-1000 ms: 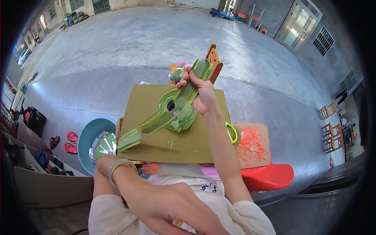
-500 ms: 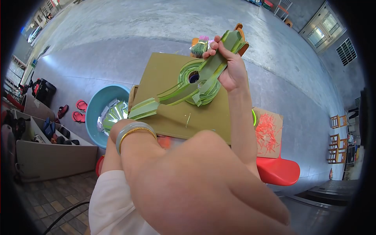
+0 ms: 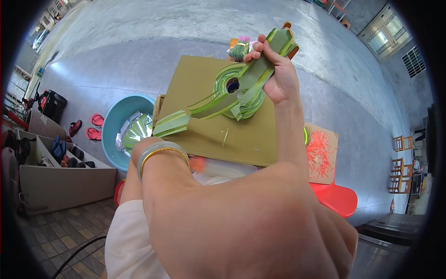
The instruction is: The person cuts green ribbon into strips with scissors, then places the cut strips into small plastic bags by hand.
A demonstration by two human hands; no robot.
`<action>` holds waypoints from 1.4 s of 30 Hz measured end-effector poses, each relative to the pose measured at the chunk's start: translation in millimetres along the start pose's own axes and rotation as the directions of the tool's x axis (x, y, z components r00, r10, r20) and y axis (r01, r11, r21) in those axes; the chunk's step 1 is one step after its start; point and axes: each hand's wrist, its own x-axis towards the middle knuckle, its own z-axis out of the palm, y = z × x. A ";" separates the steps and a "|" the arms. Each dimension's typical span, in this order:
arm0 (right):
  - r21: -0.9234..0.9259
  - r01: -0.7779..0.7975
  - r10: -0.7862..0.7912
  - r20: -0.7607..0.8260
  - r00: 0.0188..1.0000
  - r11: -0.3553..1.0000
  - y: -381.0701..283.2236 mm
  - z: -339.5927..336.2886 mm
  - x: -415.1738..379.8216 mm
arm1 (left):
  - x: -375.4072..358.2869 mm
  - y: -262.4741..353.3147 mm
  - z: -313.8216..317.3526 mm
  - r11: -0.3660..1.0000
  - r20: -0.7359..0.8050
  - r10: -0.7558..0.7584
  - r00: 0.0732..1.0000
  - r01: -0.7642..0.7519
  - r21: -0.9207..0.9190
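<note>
My right hand (image 3: 276, 69) is raised over the far right of the brown table, palm towards me. Its thumb and curled fingers are closed round several layers of a flat green strip (image 3: 216, 107) with widened, leaf-like sections. At the lower left, the strip's pale end section (image 3: 173, 124) runs to my left hand (image 3: 139, 149), which holds it up by the table edge. The bangled wrist hides those fingers. Beneath the strip lies a coil of the same green material (image 3: 253, 104) around a dark core.
A blue basin (image 3: 108, 149) with shiny green pieces stands left of the brown table (image 3: 186, 76). Orange-red shreds (image 3: 320, 151) lie on cardboard over a red chair (image 3: 341, 200). Behind the table is a pink-and-green bundle (image 3: 240, 49); red slippers (image 3: 94, 134) lie left.
My view has shifted slightly, and the table appears a little higher. My raised right hand sits slightly farther up and right; the near bent arm has swung right. The strip stays between my hands.
</note>
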 end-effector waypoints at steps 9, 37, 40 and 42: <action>0.092 0.105 -0.118 0.152 0.981 0.990 -36.6 18.9 -15.3 | -6.7 -35.3 -110.5 0.590 -0.308 -0.325 0.894 0.447 0.673; -0.143 0.311 -0.312 0.013 0.950 0.940 1.4 12.9 -11.9 | 39.3 -64.7 -113.4 0.850 0.023 -0.433 0.901 0.399 0.342; -0.150 0.356 -0.350 0.063 0.934 0.922 7.9 41.4 -19.9 | 47.9 -85.8 -114.3 0.787 -0.152 -0.425 0.892 0.447 0.425; -0.016 0.287 -0.282 0.128 0.951 0.958 6.9 45.4 -25.7 | 44.6 -100.4 -121.1 0.747 -0.244 -0.421 0.873 0.487 0.453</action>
